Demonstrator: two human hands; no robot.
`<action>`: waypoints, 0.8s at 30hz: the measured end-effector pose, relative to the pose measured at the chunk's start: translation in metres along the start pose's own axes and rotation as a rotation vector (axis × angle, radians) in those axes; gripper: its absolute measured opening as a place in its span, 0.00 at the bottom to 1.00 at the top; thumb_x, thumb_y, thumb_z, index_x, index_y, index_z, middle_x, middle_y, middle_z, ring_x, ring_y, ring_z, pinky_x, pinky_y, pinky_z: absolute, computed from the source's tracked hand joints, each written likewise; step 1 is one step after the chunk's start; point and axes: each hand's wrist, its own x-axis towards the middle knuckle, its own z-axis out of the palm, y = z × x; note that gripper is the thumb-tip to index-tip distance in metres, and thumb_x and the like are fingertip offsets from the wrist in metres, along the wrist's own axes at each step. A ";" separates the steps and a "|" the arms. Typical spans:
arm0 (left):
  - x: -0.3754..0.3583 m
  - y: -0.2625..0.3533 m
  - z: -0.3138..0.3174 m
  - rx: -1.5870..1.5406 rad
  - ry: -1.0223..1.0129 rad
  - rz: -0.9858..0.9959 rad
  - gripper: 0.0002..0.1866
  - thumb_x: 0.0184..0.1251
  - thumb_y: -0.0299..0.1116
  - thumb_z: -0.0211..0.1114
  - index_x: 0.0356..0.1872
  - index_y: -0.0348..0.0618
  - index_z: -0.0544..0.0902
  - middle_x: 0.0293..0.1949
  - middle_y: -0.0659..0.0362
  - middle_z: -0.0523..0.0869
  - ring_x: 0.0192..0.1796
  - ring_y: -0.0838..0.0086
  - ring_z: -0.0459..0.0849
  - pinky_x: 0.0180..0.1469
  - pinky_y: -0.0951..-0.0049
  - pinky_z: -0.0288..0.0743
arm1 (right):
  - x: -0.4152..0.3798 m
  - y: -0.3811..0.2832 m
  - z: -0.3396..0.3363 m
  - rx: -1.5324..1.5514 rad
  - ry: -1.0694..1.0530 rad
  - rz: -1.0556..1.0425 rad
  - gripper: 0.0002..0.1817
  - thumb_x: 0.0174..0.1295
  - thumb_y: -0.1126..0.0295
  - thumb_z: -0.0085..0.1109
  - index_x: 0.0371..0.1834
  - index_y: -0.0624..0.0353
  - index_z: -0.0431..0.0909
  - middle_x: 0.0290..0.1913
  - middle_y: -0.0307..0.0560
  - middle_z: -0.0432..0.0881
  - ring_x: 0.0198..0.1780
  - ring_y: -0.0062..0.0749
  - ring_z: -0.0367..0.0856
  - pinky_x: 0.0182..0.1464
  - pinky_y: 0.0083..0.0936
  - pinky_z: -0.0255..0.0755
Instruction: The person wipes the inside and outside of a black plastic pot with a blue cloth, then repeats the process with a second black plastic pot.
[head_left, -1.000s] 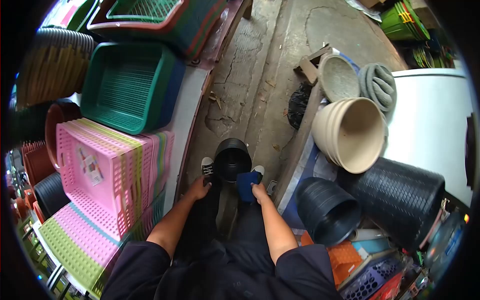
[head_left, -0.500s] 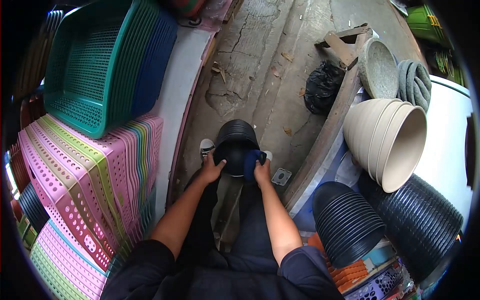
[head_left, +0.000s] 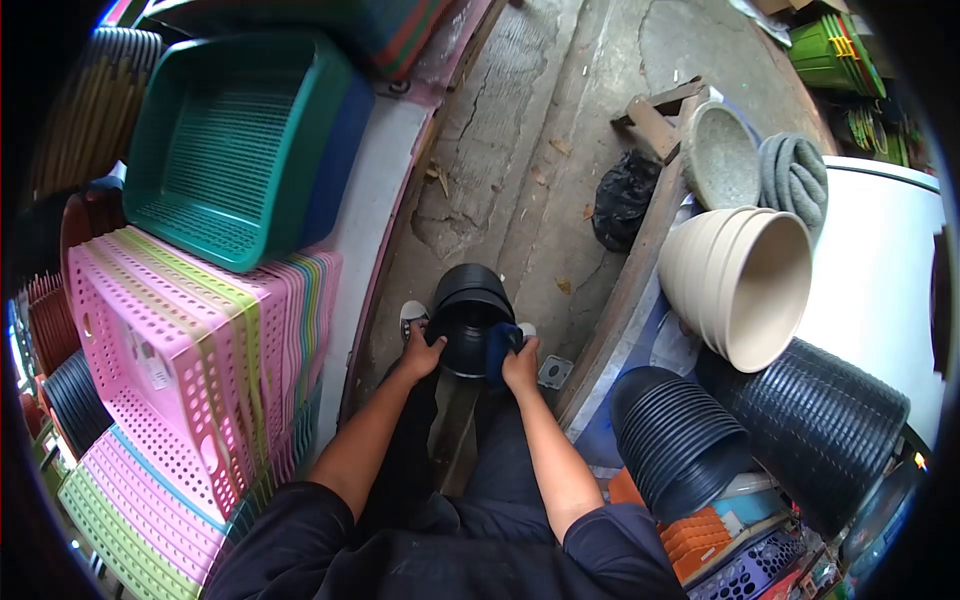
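Between my legs is a small stack of black plastic pots (head_left: 468,285), with the open mouth of the nearest one facing me. My left hand (head_left: 424,352) grips the pot's left rim, thumb on the inner side. On the right side of the mouth, my right hand (head_left: 521,362) is closed around a dark blue cloth (head_left: 500,350) against the rim. The fingers of both hands are partly hidden behind the pot and cloth.
To the left stand stacked pink and green perforated baskets (head_left: 150,350) and green trays (head_left: 215,150). On the right are beige pots (head_left: 765,290), black pots (head_left: 675,440) and a stone-like bowl (head_left: 720,155) by a wooden ledge (head_left: 625,290). A black plastic bag (head_left: 625,200) lies on the concrete floor.
The view has shifted slightly. The black pots sit a little lower in view, and the nearest pot's mouth shows more of its inside. Both hands keep their places at the rim.
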 end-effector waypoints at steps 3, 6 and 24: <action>-0.023 0.025 -0.016 0.034 0.019 0.055 0.32 0.64 0.38 0.66 0.63 0.32 0.62 0.58 0.42 0.75 0.63 0.54 0.73 0.65 0.62 0.65 | -0.027 -0.040 -0.045 -0.076 -0.043 -0.097 0.22 0.56 0.76 0.55 0.53 0.65 0.59 0.46 0.71 0.77 0.52 0.69 0.74 0.53 0.51 0.67; -0.043 0.046 -0.038 0.078 -0.027 0.026 0.34 0.64 0.43 0.66 0.63 0.29 0.66 0.59 0.42 0.75 0.61 0.55 0.75 0.63 0.63 0.66 | -0.056 -0.077 -0.090 -0.136 -0.045 -0.200 0.23 0.56 0.76 0.54 0.55 0.62 0.59 0.45 0.73 0.77 0.50 0.70 0.75 0.51 0.53 0.68; -0.284 0.265 -0.129 -0.579 -0.680 0.607 0.65 0.40 0.58 0.76 0.75 0.46 0.43 0.73 0.52 0.53 0.74 0.59 0.54 0.74 0.57 0.49 | -0.236 -0.218 -0.324 0.053 0.056 -0.704 0.22 0.60 0.69 0.57 0.58 0.57 0.67 0.45 0.69 0.80 0.50 0.63 0.77 0.50 0.47 0.71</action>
